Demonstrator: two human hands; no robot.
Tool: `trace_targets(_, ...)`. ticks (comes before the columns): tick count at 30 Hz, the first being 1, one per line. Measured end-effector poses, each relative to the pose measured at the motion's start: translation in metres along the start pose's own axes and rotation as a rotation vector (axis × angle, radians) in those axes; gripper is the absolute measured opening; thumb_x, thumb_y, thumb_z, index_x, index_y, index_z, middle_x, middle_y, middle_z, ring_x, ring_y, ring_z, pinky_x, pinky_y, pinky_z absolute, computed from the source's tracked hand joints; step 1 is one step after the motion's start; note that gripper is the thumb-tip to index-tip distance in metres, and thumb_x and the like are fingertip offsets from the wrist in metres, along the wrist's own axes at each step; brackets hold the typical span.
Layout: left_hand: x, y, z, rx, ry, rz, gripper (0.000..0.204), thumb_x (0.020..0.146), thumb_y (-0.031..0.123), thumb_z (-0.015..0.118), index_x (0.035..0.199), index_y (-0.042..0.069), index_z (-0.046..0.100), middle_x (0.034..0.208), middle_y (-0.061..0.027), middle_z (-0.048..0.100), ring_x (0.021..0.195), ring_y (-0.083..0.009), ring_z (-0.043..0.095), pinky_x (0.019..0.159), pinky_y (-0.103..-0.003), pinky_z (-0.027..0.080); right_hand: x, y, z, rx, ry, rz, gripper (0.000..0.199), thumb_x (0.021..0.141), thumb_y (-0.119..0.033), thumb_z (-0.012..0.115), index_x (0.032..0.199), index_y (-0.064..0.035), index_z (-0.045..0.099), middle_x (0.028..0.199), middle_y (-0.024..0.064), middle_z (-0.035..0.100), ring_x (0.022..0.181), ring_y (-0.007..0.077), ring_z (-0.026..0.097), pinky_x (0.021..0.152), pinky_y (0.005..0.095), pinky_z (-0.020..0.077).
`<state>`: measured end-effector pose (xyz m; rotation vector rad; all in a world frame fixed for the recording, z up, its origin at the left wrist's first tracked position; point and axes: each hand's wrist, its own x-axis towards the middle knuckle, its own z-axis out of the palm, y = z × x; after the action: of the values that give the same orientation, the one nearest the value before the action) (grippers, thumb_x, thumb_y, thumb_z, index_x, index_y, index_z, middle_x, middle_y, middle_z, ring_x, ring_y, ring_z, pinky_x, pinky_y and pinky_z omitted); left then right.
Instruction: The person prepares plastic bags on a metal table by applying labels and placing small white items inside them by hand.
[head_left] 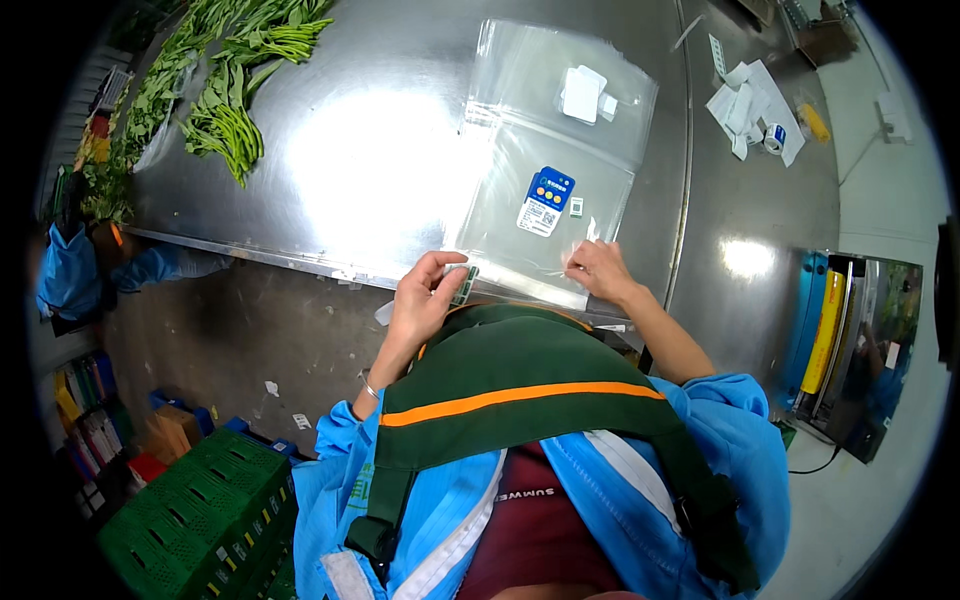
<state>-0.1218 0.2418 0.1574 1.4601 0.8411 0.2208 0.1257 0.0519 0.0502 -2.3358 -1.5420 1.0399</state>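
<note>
My left hand (420,303) is at the table's front edge, thumb and fingers closed on a strip of small green-and-white stickers (464,286). My right hand (602,272) is over the near right part of a clear plastic bag (510,145), its fingertips pinched together; whatever they hold, if anything, is too small to make out. The bag lies flat in a stack of clear bags. On it is a blue-and-white label (546,201), with one small green-and-white sticker (576,206) to its right. Farther up, several white label pieces (584,95) show on the bags.
Bunches of leafy green vegetables (225,115) lie at the far left of the metal table (380,60). Papers (765,105) and a small roll (775,138) are at the far right. Green crates (200,500) stand low at left. Another person's blue sleeve (150,268) shows at the left.
</note>
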Motion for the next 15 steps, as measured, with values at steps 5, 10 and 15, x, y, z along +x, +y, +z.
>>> trace_targets(5, -0.001, -0.003, -0.003, 0.093, 0.084, -0.054, 0.019, 0.090, 0.016, 0.059, 0.096, -0.002, 0.060, 0.079, -0.0005, 0.063, 0.070, -0.0046, 0.052, 0.062, -0.019, 0.042, 0.027, 0.024, -0.025, 0.405, -0.025, -0.050, 0.022, 0.083, -0.024, 0.058, 0.093, -0.0063, 0.066, 0.091, 0.0102, 0.063, 0.087, 0.0248, 0.059, 0.076, 0.0331, 0.0464)
trace_targets(10, -0.003, -0.004, 0.000, 0.020, 0.130, -0.055, 0.020, 0.089, 0.018, 0.061, 0.092, -0.001, 0.062, 0.070, 0.0021, 0.060, 0.062, -0.0032, 0.047, 0.054, -0.020, 0.038, 0.031, 0.013, -0.044, 0.275, 0.098, -0.030, 0.021, 0.078, -0.026, 0.065, 0.089, -0.0079, 0.066, 0.089, 0.0086, 0.060, 0.089, 0.0220, 0.056, 0.082, 0.0356, 0.0417)
trace_targets(15, -0.005, -0.006, -0.003, -0.008, 0.091, -0.117, 0.021, 0.087, 0.020, 0.063, 0.090, 0.000, 0.063, 0.066, 0.0037, 0.058, 0.056, -0.0018, 0.042, 0.048, -0.019, 0.033, 0.019, 0.016, 0.002, 0.091, 0.242, -0.151, 0.021, 0.078, -0.032, 0.064, 0.090, -0.0146, 0.066, 0.092, 0.0059, 0.057, 0.094, 0.0223, 0.052, 0.086, 0.0377, 0.0330)
